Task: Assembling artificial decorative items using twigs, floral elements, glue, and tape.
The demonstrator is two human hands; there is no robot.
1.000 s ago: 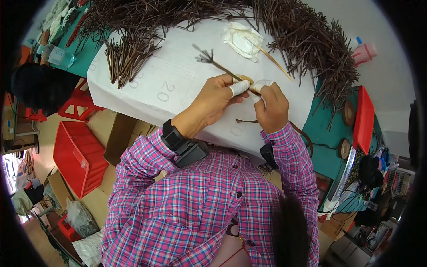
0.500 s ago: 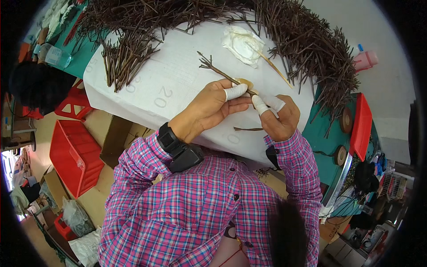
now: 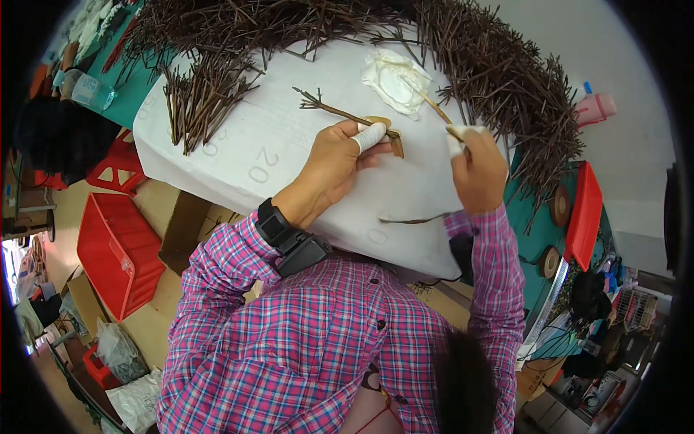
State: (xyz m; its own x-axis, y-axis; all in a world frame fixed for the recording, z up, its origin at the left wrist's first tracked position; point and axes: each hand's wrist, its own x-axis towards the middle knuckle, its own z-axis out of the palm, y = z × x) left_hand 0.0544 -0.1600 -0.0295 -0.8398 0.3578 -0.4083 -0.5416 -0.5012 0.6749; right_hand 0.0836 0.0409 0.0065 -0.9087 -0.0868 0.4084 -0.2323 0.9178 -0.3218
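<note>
My left hand [image 3: 334, 160], a white wrap on its thumb, is closed around a brown artificial twig [image 3: 334, 109] that forks at its left end. Behind that thumb shows the edge of a tan disc [image 3: 379, 121], perhaps a tape roll. A short brown strip [image 3: 397, 147] hangs down at the twig's right end. My right hand [image 3: 483, 172], with wrapped fingertips, grips the near end of a thin wooden stick [image 3: 436, 108]. The stick's far end rests in a white paste-like patch [image 3: 394, 83] on a crumpled sheet. A thin dark strip [image 3: 408, 220] lies between me and the hands.
Brown twigs [image 3: 499, 72] are heaped along the table's far and right sides. A smaller twig bundle [image 3: 202, 101] lies at left on the white covering [image 3: 289, 137]. Tape rolls [image 3: 549, 260] and a red tray [image 3: 584, 217] are at right; a red bin [image 3: 119, 253] stands at lower left.
My right hand has left the twig, moved up and right, and taken hold of the wooden stick. My left hand has shifted slightly left with the twig; the brown strip now hangs.
</note>
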